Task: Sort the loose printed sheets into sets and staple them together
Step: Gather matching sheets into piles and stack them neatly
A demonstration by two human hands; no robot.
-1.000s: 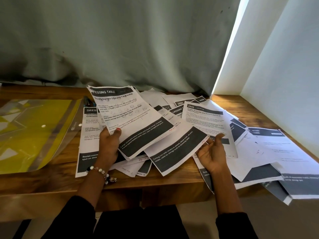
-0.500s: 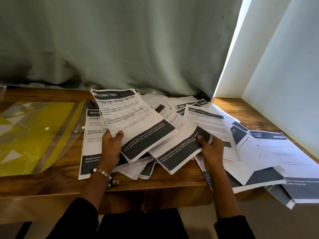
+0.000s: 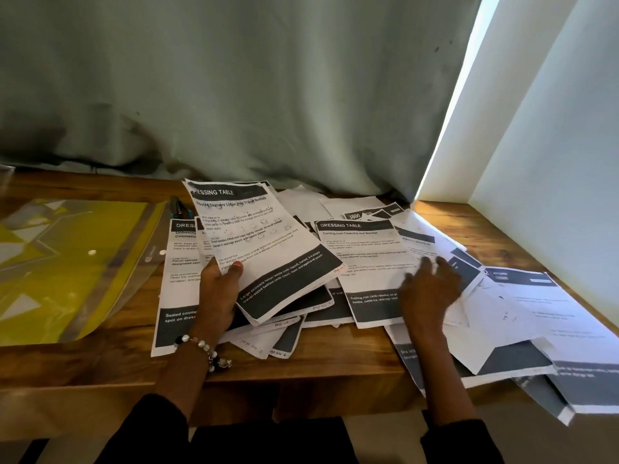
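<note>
Left hand (image 3: 219, 296) grips a thin set of printed sheets (image 3: 264, 249) headed "DRESSING TABLE", thumb curled over the front at the lower left edge, fingers behind; the set is tilted, its top leaning toward 11 o'clock, raised over the pile. Beaded bracelet (image 3: 204, 348) on that wrist.

Right hand (image 3: 430, 289) lies flat, fingers spread and blurred, pressing on loose sheets (image 3: 522, 316) at 3 o'clock of the held set. Just left of it a "Curling Iron Cleaning and Storage" page (image 3: 365, 262) lies face up.

More pages fan across the wooden table (image 3: 110, 366). Yellow plastic folder (image 3: 67, 269) at 9 o'clock. A dark object, possibly a stapler (image 3: 177, 209), is partly hidden behind the pages.
</note>
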